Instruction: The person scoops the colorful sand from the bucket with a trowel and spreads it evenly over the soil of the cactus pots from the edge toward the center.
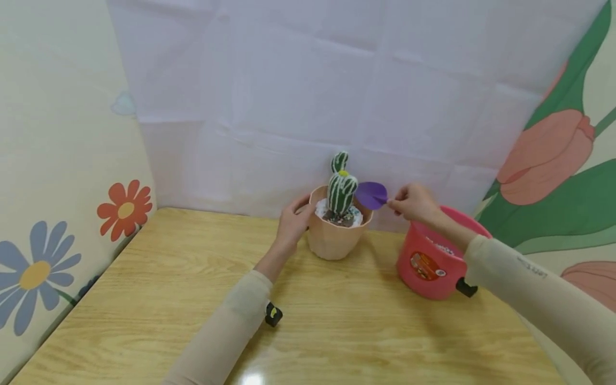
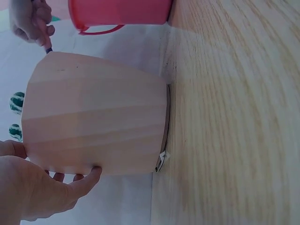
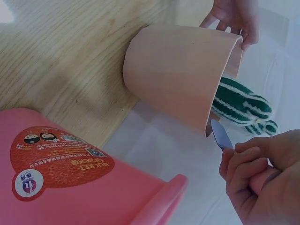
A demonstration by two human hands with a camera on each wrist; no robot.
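A peach flower pot (image 1: 337, 240) stands upright on the table, with a green-and-white knitted cactus (image 1: 340, 195) rising from white and dark filling. My left hand (image 1: 293, 222) grips the pot's left side at the rim; in the left wrist view its fingers spread along the outer wall. In my right hand (image 1: 416, 203) is a small trowel by its pink handle (image 3: 260, 180). The trowel's purple blade (image 1: 372, 195) reaches over the pot's right rim, close beside the cactus. Seen from the right wrist, the blade (image 3: 221, 134) is edge-on at the rim.
A pink bucket (image 1: 428, 270) with a red label stands right of the pot, under my right forearm, with whitish material (image 1: 441, 246) inside. A white cloth (image 1: 298, 107) hangs behind the wooden table (image 1: 337, 321). Walls with painted flowers rise on both sides.
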